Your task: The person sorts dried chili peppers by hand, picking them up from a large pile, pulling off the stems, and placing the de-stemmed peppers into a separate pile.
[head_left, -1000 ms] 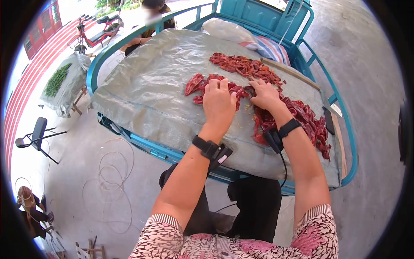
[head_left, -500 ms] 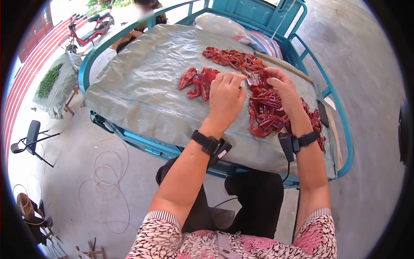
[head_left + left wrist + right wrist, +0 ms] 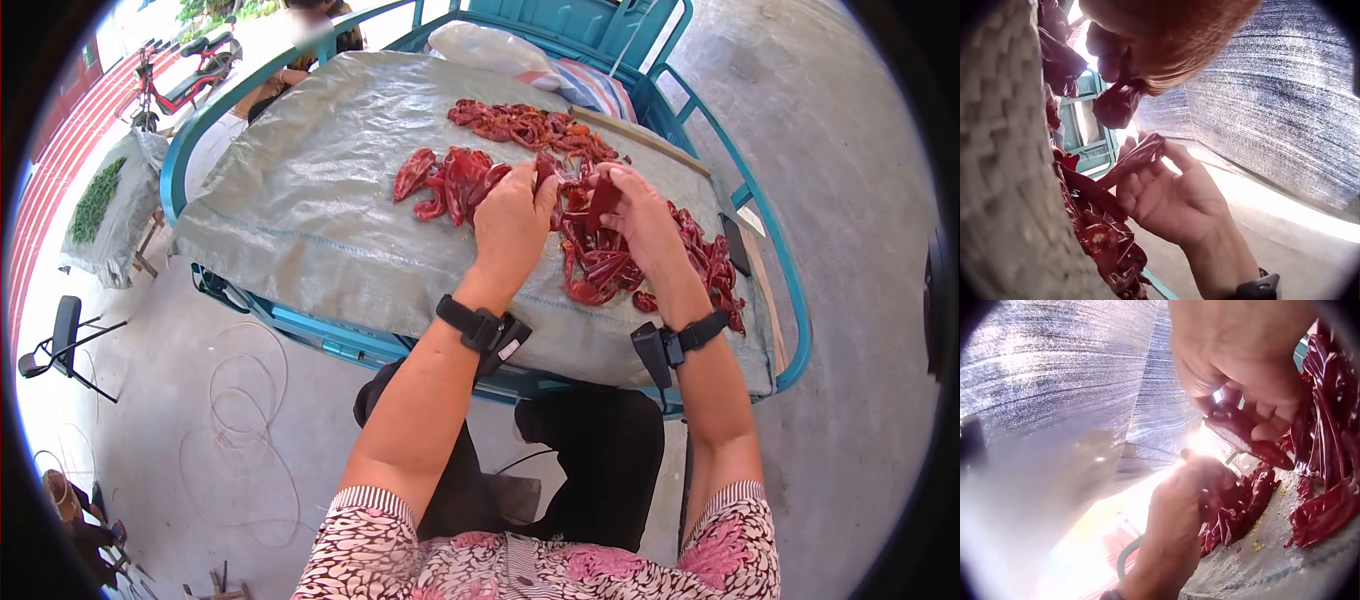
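Observation:
Dried red peppers lie on a grey-green woven sheet [image 3: 330, 200] in three groups: a left pile [image 3: 455, 180], a back pile [image 3: 520, 125] and a right pile [image 3: 605, 270]. The left hand [image 3: 510, 225] is between the left and right piles, gripping a dark red pepper [image 3: 1116, 106] that hangs below its fingers in the left wrist view. Over the right pile, the right hand [image 3: 645, 220] pinches one flattened pepper [image 3: 1244, 434] between thumb and fingers. The two hands are apart. Pale yellow seeds [image 3: 1257, 531] dot the sheet.
The sheet covers a teal cart bed with rails [image 3: 785, 270]. A white sack [image 3: 490, 52], a striped sack [image 3: 595, 90], a wooden strip [image 3: 645, 138] and a dark phone-like object [image 3: 735, 245] lie on it. Another person's arm [image 3: 290, 76] shows beyond the left rail.
Both hands have come off the sheet since a second ago. The right hand has picked up a pepper from the right pile, and a pepper now shows in the left hand. The head view has shifted slightly.

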